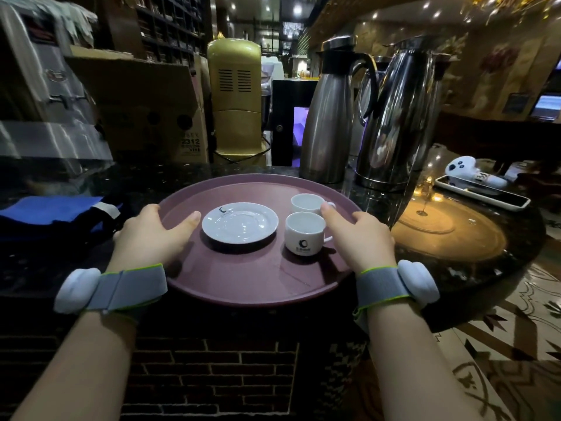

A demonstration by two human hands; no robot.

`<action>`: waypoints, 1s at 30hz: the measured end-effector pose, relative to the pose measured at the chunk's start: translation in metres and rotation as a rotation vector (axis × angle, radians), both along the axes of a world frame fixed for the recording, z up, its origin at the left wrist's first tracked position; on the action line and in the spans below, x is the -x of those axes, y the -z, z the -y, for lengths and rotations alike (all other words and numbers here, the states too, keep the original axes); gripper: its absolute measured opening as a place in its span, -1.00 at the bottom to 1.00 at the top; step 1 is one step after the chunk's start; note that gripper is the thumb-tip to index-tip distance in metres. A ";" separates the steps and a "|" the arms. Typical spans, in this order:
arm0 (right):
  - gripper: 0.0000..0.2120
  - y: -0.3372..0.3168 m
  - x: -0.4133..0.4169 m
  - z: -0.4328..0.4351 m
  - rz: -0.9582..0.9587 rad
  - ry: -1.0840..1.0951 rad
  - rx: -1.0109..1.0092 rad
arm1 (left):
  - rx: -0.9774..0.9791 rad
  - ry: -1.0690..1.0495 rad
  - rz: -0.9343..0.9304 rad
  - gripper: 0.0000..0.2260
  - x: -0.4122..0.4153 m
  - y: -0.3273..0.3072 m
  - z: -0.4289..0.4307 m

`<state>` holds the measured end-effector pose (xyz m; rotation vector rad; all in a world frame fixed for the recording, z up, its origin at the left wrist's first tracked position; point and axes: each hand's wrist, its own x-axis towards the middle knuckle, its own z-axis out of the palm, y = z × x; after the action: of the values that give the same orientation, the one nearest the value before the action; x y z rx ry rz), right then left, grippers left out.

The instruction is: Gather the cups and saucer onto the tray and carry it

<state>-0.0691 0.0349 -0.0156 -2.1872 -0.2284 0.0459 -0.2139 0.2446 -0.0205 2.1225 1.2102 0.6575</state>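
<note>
A round purple tray lies on the dark stone counter, its near edge over the counter's front. On it sit a white saucer left of centre and two white cups: the near cup with a dark logo, and the far cup behind it. My left hand grips the tray's left rim, thumb lying on the tray surface. At the right rim my right hand holds on, thumb reaching toward the cups. Both wrists wear grey bands with white pods.
Two steel jugs stand right behind the tray. A gold appliance and cardboard box are at the back left. Blue cloth lies left of the tray. A phone with a white toy lies at right.
</note>
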 end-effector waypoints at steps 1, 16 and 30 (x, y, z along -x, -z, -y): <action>-0.27 0.000 0.000 0.000 0.007 -0.004 -0.012 | 0.006 -0.002 0.013 -0.23 0.000 0.000 0.000; -0.31 -0.005 0.033 -0.029 0.178 -0.102 -0.131 | -0.145 -0.097 0.207 -0.48 0.053 -0.005 -0.005; -0.21 -0.027 0.169 -0.176 0.214 -0.388 -0.258 | -0.202 -0.319 0.318 -0.56 0.228 -0.026 -0.107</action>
<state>-0.2377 0.2111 0.0115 -1.8639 -0.7370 -0.0014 -0.4419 0.3513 0.0053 1.8966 1.3556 1.2549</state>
